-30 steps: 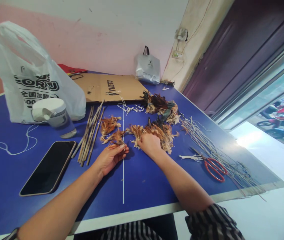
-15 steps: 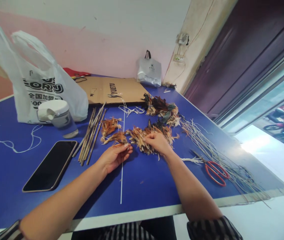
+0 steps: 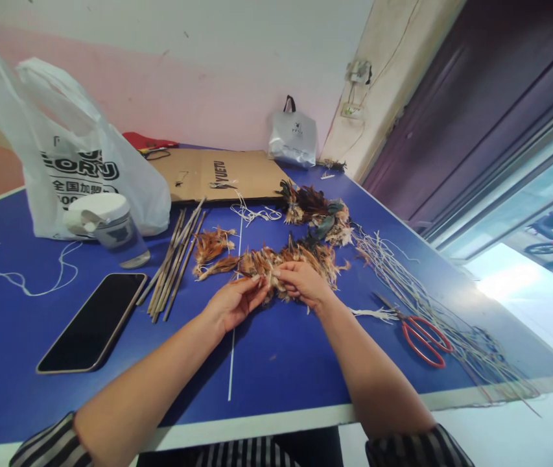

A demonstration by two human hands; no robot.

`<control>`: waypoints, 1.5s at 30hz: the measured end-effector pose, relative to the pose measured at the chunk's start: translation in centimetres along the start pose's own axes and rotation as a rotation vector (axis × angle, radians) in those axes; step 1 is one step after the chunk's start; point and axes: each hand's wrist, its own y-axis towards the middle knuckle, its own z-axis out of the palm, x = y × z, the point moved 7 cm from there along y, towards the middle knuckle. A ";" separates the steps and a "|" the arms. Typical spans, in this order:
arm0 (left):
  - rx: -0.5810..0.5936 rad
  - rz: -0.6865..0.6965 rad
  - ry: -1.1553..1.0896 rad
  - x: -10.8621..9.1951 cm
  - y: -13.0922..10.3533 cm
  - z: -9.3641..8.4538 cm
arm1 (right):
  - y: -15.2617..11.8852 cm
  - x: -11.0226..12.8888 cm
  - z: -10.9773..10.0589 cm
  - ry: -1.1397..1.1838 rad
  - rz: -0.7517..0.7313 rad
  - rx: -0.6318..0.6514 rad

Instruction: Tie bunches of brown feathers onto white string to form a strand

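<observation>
A loose pile of brown and tan feathers [image 3: 322, 259] lies at the middle of the blue table. At its near left edge, my left hand [image 3: 240, 303] has thumb and forefinger pinched, apparently on feathers, with the other fingers curled. Fingertip to fingertip with it, my right hand [image 3: 303, 283] pinches pale feathers over the pile. Exactly how many feathers each hand holds is hidden by the fingers. Left of the pile rests a small orange-brown feather bunch [image 3: 212, 246]. Behind are darker feathers [image 3: 308, 202].
Thin sticks [image 3: 172, 269], a phone [image 3: 92, 322], a lidded plastic cup [image 3: 123, 237] and a white plastic bag [image 3: 94, 175] are on the left. Red-handled scissors [image 3: 424, 340] and long strings [image 3: 402, 279] lie right. Flattened cardboard [image 3: 242, 172] and a silver bag [image 3: 293, 139] stand behind.
My left hand has moved right and slightly up, now meeting my right hand. My right hand has shifted slightly left, and pale feathers show between the fingertips. The view has shifted slightly.
</observation>
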 end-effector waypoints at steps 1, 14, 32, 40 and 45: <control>0.010 -0.013 0.012 0.1 -0.2 0.0 | 0.0 0.0 0.2 0.022 -0.009 0.015; 0.040 -0.092 0.098 0.3 -1.1 -0.1 | -1.5 2.7 1.6 -0.353 -0.296 -0.152; 0.078 -0.061 0.109 0.4 -1.0 0.2 | -2.5 3.6 2.2 -0.728 -0.519 -0.333; 0.100 -0.019 0.161 0.2 -1.0 0.3 | -3.5 4.2 3.3 -0.903 -0.654 -0.384; 0.122 -0.009 0.192 -0.1 -1.1 0.3 | -2.3 3.0 2.7 -0.554 -0.454 -0.295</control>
